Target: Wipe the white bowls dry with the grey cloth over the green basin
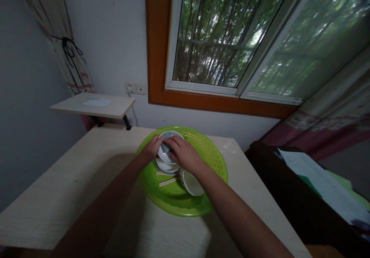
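Over the green tray (212, 154), my left hand (153, 147) grips the left rim of a white bowl (165, 157), which is tipped toward me. My right hand (182, 153) reaches into the same bowl with its fingers curled; whether they pinch something there is hidden. A greyish patch shows inside the bowl by the fingertips, too dim to name. Just below sits a white plate or shallow dish (166, 166). A second white bowl (192, 185) lies under my right wrist, tilted on its side. Pale chopsticks (169, 181) stick out left of it.
The tray rests on a pale wooden table (115, 165) against the wall. At the back left stands a small raised shelf (115, 106) with a paper label. A window (216, 38) is behind. To the right, papers (318, 181) lie on a dark surface.
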Available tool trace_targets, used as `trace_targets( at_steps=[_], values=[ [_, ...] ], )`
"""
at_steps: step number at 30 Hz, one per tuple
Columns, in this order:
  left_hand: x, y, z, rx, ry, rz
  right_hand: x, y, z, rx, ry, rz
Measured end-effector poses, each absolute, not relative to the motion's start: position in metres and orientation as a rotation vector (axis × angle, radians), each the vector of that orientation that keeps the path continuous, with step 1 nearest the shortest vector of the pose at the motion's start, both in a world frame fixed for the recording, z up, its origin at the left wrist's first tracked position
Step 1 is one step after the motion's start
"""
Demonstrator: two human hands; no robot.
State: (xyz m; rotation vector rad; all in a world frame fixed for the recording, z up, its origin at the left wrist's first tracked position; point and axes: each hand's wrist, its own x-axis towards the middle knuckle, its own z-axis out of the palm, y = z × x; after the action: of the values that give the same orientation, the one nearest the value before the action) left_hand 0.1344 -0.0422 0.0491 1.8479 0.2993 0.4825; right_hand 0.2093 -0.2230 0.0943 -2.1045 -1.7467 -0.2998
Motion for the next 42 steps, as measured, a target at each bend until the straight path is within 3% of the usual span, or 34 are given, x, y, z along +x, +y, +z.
trace_targets(
  at_steps=[5, 10, 20, 33, 42],
  values=[
    [0.127, -0.05, 0.057, 1.977, 0.305, 0.497, 0.203, -0.221, 0.098, -2.402, -1.815, -0.465],
    [0.117, -0.055, 0.068, 2.01, 0.326, 0.503, 0.192, -0.225, 0.098, -2.503, -1.676, -0.421],
    [0.121, -0.049, 0.063, 2.054, 0.291, 0.545, 0.194, -0.228, 0.092, -1.901, -1.852, 0.036],
    [0.127, -0.049, 0.058, 1.826, 0.288, 0.494, 0.19, -0.229, 0.086, -2.272, -1.787, -0.365],
    [0.123, -0.046, 0.057, 1.922, 0.325, 0.606, 0.186, -0.227, 0.097, -2.448, -1.811, -0.396]
  ],
)
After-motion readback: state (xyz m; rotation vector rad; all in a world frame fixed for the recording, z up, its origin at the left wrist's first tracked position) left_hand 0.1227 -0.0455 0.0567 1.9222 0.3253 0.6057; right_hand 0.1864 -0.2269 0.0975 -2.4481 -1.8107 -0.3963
